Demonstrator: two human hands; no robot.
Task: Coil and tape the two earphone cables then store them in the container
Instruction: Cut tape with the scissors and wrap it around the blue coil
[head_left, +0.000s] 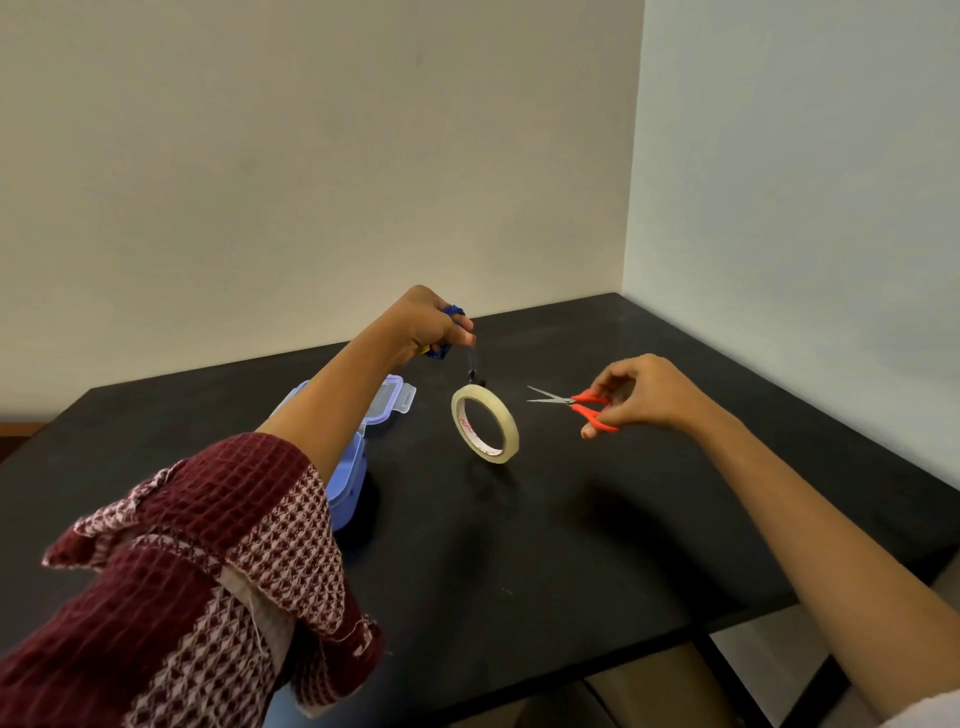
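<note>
Above black table (597, 519): left hand (428, 325) pinches blue cable coil (440, 354); right hand (647, 392) grips orange-handled scissors (584, 399)

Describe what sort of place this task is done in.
Likely a plain indoor room corner: a black table against bare pale walls, plus a tape roll, scissors and blue container.
</note>
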